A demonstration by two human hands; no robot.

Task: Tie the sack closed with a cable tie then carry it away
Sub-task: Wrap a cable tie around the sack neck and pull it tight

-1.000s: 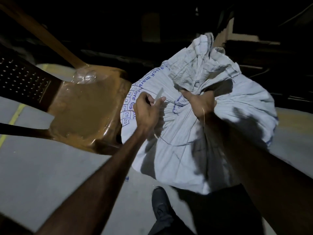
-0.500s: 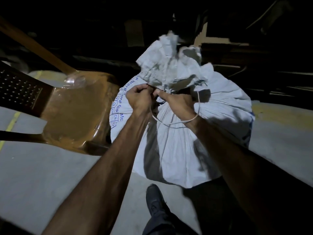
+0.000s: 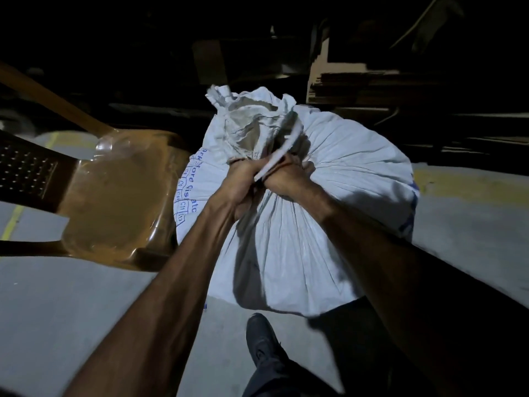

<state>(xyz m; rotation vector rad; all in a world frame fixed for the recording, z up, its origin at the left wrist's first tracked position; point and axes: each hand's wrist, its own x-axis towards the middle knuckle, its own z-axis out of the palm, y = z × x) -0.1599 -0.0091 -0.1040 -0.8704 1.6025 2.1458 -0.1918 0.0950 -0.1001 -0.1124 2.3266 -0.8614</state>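
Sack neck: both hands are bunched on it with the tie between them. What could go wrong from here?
1. The cable tie runs up from between the left hand and right hand; whether it is locked cannot be told, so it may slip when released.
2. The sack mouth above the grip is ruffled open; a loose cinch could spill contents.
3. The chair crowds the sack's left side, and a shoe stands just below it: a snag or trip risk when lifting.
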